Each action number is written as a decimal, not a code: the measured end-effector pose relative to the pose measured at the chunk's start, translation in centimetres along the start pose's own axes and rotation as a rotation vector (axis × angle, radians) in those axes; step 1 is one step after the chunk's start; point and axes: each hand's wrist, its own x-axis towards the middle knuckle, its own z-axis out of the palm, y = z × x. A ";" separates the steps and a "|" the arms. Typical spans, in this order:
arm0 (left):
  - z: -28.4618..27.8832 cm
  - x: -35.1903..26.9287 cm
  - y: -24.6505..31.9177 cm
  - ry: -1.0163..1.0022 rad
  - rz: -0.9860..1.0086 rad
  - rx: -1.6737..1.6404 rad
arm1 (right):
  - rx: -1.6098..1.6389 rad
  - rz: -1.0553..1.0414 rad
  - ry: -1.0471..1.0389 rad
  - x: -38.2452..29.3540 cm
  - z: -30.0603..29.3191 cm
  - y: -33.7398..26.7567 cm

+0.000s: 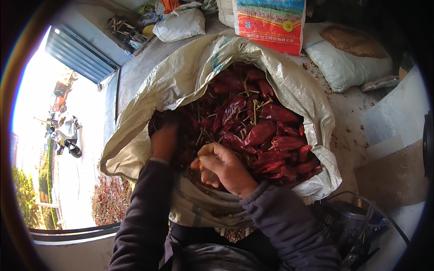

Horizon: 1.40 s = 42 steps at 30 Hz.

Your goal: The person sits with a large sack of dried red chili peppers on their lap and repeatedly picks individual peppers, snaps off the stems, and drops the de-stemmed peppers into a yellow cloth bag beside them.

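A big woven plastic sack (pixel 169 79) lies before me with its mouth spread wide, full of dried red chili peppers (pixel 259 132) that carry pale stems. My left hand (pixel 163 140) reaches in at the left side of the mouth; its fingers are blurred and sunk in shadow among the peppers, so what they touch is hidden. Over the near side of the peppers is my right hand (pixel 220 167), with thumb and forefinger pinched together and the other fingers curled. Something small and orange shows by those fingers, too unclear to name or to tell whether it is gripped.
Behind stand a red printed bag (pixel 269 32), a filled white sack (pixel 342 57) and another white sack (pixel 181 25). A black basket-like container (pixel 349 216) is at my lower right. Through the doorway on the left are a scooter (pixel 67 135) and a heap of chili stems (pixel 110 200).
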 end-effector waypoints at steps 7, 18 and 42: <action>-7.1 -9.8 2.2 0.396 -0.112 -0.537 | -0.227 0.080 0.022 0.2 -0.4 0.7; -9.1 -15.7 8.9 0.475 0.193 -0.702 | -0.614 -0.295 0.233 1.1 -0.3 2.9; -10.1 -18.1 7.7 -0.018 -0.264 -1.469 | -1.360 -0.675 -0.057 -0.3 1.3 3.7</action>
